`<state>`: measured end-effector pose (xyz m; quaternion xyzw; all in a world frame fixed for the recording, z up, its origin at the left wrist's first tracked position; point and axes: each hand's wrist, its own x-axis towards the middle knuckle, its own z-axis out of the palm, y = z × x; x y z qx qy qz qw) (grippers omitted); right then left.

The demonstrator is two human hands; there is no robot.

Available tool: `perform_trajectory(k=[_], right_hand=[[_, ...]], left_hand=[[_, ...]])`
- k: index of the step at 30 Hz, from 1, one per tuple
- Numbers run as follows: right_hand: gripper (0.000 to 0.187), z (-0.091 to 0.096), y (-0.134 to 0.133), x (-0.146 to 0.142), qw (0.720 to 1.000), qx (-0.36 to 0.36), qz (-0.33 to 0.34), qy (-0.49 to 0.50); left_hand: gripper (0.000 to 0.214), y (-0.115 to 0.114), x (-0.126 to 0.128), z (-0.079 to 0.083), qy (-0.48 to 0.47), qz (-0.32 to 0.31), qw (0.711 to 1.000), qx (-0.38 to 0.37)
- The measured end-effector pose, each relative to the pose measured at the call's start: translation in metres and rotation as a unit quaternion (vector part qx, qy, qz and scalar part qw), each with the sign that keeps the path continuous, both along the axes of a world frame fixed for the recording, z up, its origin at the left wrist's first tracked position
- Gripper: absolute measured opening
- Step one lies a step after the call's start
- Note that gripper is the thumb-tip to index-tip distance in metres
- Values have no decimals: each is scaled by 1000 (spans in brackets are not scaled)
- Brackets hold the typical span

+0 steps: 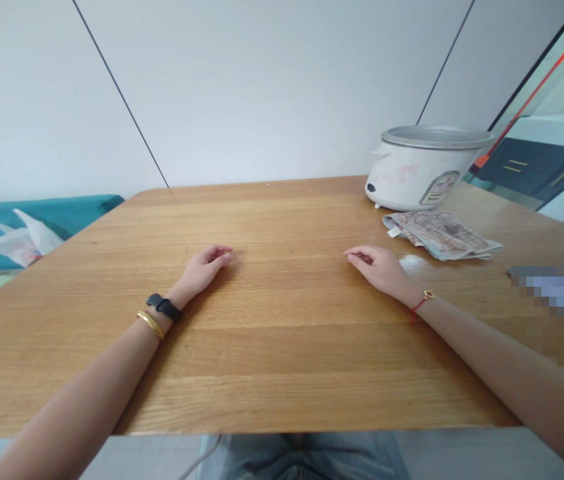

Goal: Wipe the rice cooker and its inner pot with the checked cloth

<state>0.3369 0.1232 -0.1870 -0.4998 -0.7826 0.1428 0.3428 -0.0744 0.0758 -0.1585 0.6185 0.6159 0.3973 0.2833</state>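
My left hand (pixel 208 267) rests on its side on the wooden table (pixel 282 347), left of the middle. Its fingers are loosely curved, with a small gap to the thumb and nothing between them. Across from it, my right hand (pixel 376 268) lies in a similar pose, a gap showing between thumb and fingers, and it holds nothing. A bare stretch of wood separates the two. Closest to my right hand is a folded checked cloth (pixel 445 233), which it does not touch. A black band (pixel 164 307) and a gold bangle (pixel 151 325) circle my left wrist.
Behind the cloth stands a white rice cooker (pixel 412 177) without a lid, near the table's far right corner. A blurred-out object (pixel 562 293) lies at the right edge. Beyond the left edge, a white plastic bag (pixel 19 241) sits on a teal surface (pixel 77 217). A pale wall (pixel 272 87) rises behind.
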Motion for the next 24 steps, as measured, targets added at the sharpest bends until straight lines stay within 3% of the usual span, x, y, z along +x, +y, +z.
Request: perform_trajectory(k=[24], right_hand=[[25, -1, 1, 1, 1000, -2, 6, 1]], left_hand=[[40, -1, 1, 1, -5, 1, 1000, 1]])
